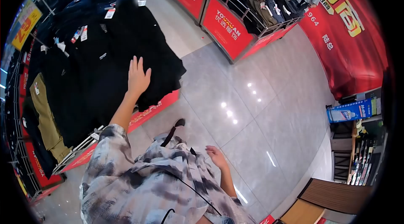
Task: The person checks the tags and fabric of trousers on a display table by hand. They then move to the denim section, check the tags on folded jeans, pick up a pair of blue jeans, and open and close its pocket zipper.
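Black clothes [90, 72] heaped under left hand [139, 78]; palm turned down on cloth, fingers extended, thumb held apart. White tag [84, 33] displayed beyond left hand; tan trousers [44, 118] laid to its left. Right hand [217, 157] held above floor [256, 140], fingers loosely bent, slightly parted. Red bin [227, 32] placed well beyond both hands, clothes [263, 7] piled inside.

Tags [84, 33] on the black garments [92, 76] are too small to read; the red banner [349, 66] is cut off.
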Available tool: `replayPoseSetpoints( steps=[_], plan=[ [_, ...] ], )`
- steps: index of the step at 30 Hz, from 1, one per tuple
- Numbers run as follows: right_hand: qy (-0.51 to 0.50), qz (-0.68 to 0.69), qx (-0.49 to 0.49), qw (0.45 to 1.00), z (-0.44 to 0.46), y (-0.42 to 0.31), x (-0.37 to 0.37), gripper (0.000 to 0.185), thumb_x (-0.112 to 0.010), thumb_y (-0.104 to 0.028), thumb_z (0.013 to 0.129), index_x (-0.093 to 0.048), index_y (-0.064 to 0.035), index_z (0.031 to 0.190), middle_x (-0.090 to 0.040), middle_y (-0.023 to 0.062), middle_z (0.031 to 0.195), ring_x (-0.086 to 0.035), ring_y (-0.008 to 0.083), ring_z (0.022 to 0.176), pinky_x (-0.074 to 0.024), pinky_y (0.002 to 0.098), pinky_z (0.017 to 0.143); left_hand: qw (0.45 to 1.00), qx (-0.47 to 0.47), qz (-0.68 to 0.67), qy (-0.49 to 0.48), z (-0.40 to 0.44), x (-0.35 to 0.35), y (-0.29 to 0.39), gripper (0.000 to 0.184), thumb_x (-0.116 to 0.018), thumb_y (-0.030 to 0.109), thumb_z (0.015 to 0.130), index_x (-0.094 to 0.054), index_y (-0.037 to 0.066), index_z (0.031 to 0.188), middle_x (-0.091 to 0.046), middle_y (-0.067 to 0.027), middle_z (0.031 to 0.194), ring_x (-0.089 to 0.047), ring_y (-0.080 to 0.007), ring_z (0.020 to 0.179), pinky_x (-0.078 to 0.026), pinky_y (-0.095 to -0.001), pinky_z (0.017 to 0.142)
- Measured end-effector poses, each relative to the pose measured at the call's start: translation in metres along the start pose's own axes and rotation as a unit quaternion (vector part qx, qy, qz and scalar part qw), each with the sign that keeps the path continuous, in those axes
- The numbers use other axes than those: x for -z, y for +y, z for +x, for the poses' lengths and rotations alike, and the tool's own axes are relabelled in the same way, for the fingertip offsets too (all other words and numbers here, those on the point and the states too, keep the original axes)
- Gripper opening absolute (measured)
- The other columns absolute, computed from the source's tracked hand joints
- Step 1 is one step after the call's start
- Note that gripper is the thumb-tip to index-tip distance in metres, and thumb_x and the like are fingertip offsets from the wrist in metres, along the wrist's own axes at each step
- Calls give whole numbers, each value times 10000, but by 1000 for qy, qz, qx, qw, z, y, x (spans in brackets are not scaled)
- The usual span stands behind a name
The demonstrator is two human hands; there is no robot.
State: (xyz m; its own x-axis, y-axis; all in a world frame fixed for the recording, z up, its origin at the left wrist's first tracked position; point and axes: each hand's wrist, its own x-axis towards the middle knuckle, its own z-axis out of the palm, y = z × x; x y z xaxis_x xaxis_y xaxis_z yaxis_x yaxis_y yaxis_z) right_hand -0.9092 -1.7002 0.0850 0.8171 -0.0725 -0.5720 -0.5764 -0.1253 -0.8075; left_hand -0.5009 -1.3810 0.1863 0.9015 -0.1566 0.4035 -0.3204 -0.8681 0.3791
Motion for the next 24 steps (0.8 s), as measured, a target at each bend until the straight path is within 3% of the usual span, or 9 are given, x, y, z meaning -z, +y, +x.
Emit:
replayPoseSetpoints(
  steps=[4,6,9,11,13,15,19,22,24],
  plan=[
    [-66,58,13,996,42,-57,29,370,-531,-117,971,-534,-32,1331,-638,101,1237,-601,196,1107,-459,333,955,997,65,46,18,41,-67,-11,658,-588,363,939,-393,0,1453,-332,-276,1522,-333,-453,1392,-318,-519,1118],
    [-35,55,25,998,76,-62,58,352,-544,-108,965,-547,-18,1305,-655,120,1202,-606,210,1118,-457,325,968,989,119,76,34,53,-111,-19,674,-572,406,947,-382,20,1467,-331,-258,1530,-343,-440,1391,-333,-546,1095],
    [0,43,7,999,125,-76,109,352,-545,-133,956,-561,-24,1290,-672,109,1174,-621,204,1082,-471,315,934,958,259,106,-67,53,-167,-11,725,-570,413,941,-308,47,1510,-268,-200,1579,-268,-373,1448,-251,-557,1143],
    [13,45,-53,998,161,-72,150,374,-557,-174,947,-565,-41,1296,-676,95,1169,-630,204,1056,-487,319,894,952,200,219,-82,28,-196,-5,781,-599,358,906,-253,60,1539,-209,-168,1612,-195,-334,1487,-181,-548,1175],
    [45,57,-161,984,187,-62,196,412,-573,-240,927,-569,-64,1300,-677,85,1170,-641,214,1026,-499,338,853,912,232,276,-194,37,-186,13,845,-623,296,859,-205,70,1558,-159,-141,1633,-147,-309,1508,-145,-536,1188],
    [85,69,-259,960,203,-31,244,424,-572,-297,924,-574,-88,1293,-677,72,1164,-644,214,1004,-505,365,810,931,224,255,-134,31,-202,3,928,-645,200,791,-157,92,1574,-122,-132,1643,-132,-298,1514,-144,-540,1189],
    [84,14,-368,926,237,-1,332,474,-580,-352,892,-561,-101,1294,-681,71,1130,-659,229,944,-512,410,773,915,238,289,-152,41,-204,7,925,-629,138,799,-132,93,1578,-104,-113,1649,-106,-280,1523,-131,-508,1197],
    [152,84,-338,925,272,-24,367,407,-539,-297,935,-556,-98,1290,-677,90,1085,-664,228,915,-515,401,752,919,252,256,-161,50,-193,20,908,-601,39,771,-171,80,1570,-136,-128,1641,-137,-301,1516,-134,-512,1195],
    [141,118,-327,927,308,-59,371,383,-526,-277,942,-560,-99,1279,-676,90,1087,-666,228,911,-515,399,748,923,271,233,-143,50,-200,14,867,-563,-16,762,-228,86,1555,-176,-135,1630,-159,-313,1509,-139,-519,1192]
  ],
)
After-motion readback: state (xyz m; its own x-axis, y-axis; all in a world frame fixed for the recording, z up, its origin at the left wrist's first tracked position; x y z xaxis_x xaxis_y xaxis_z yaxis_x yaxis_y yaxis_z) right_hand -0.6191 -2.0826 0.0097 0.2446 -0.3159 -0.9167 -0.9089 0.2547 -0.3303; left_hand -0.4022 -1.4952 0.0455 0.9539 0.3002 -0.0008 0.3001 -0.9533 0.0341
